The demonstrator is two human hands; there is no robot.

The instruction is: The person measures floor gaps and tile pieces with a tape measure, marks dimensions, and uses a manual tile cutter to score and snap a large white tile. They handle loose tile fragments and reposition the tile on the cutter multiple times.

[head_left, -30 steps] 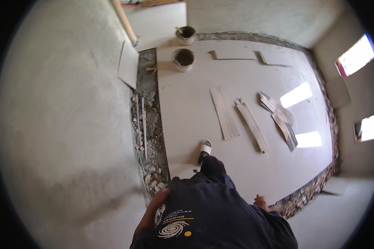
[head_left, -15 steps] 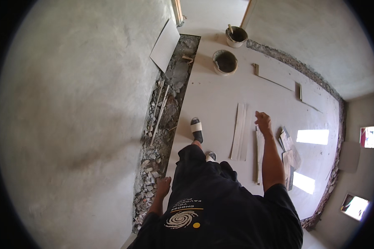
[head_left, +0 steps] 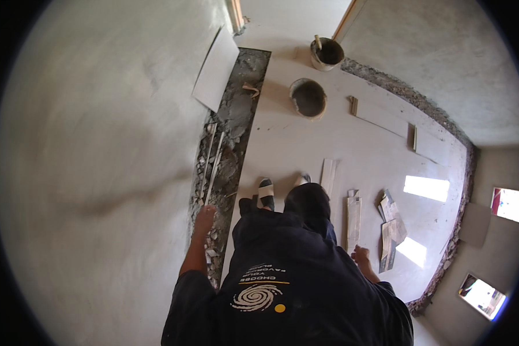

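My left hand hangs beside the rubble-filled strip along the left wall, its fingers loosely curled with nothing seen in them. My right hand is low by my right side, fingers curled in and apparently holding nothing. Just beyond it lie a narrow pale strip and several broken tile-like pieces. Another pale strip lies farther ahead, partly hidden by my leg. My feet, in dark sandals with a light band, stand on the pale floor.
Two buckets, a nearer one with grey contents and a farther one with a handle sticking out, stand ahead. A flat panel leans on the left wall. Thin sticks lie on the rubble. A rough trench edges the right wall.
My left hand has swung forward over the rubble strip, while my right hand has swung back toward my body. My legs have stepped, and the strips and broken pieces appear lower in view.
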